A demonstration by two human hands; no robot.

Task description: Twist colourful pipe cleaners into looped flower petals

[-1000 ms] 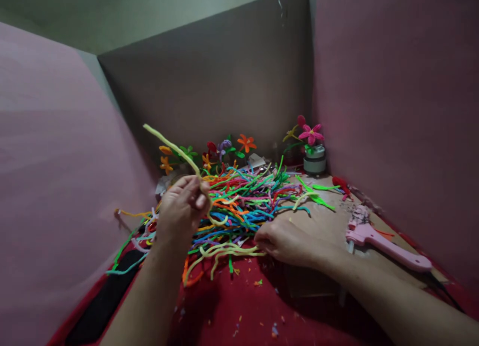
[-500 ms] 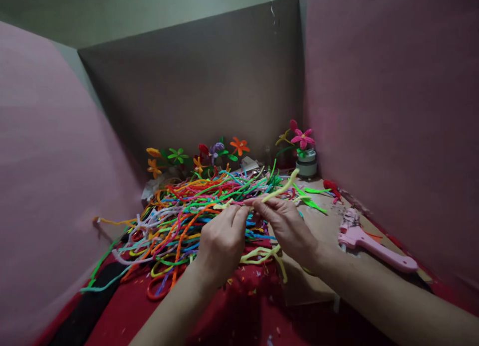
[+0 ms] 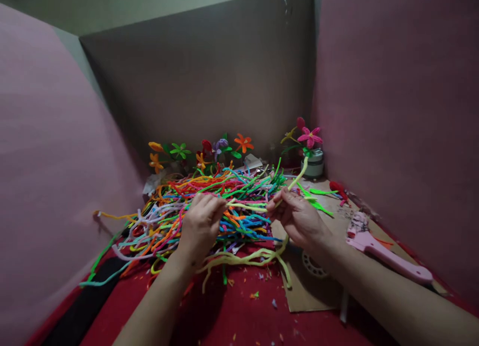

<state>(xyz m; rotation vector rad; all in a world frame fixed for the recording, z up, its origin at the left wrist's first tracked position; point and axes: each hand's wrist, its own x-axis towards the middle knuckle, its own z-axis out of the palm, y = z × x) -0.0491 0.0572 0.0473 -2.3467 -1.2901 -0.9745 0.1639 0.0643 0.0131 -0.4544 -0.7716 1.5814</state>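
A pale yellow pipe cleaner (image 3: 247, 207) runs between my two hands, above a heap of coloured pipe cleaners (image 3: 179, 191). My left hand (image 3: 202, 221) is closed in a pinch on its left end. Its other end rises past my right hand (image 3: 297, 214), whose thumb and fingers pinch it. Below the hands, several more pale yellow pipe cleaners (image 3: 243, 259) lie bunched on the red cloth (image 3: 247, 306).
Pipe cleaner flowers (image 3: 243, 143) stand behind the heap. A grey-green jar (image 3: 313, 164) sits below a pink flower (image 3: 310, 136). On the right, a pink glue gun (image 3: 389, 259) lies by a cardboard sheet (image 3: 310, 298). Pink panels (image 3: 396, 111) rise on both sides.
My hands have moved apart, the left leftward and the right rightward, with the pale yellow pipe cleaner now stretched between them. The view has shifted slightly.
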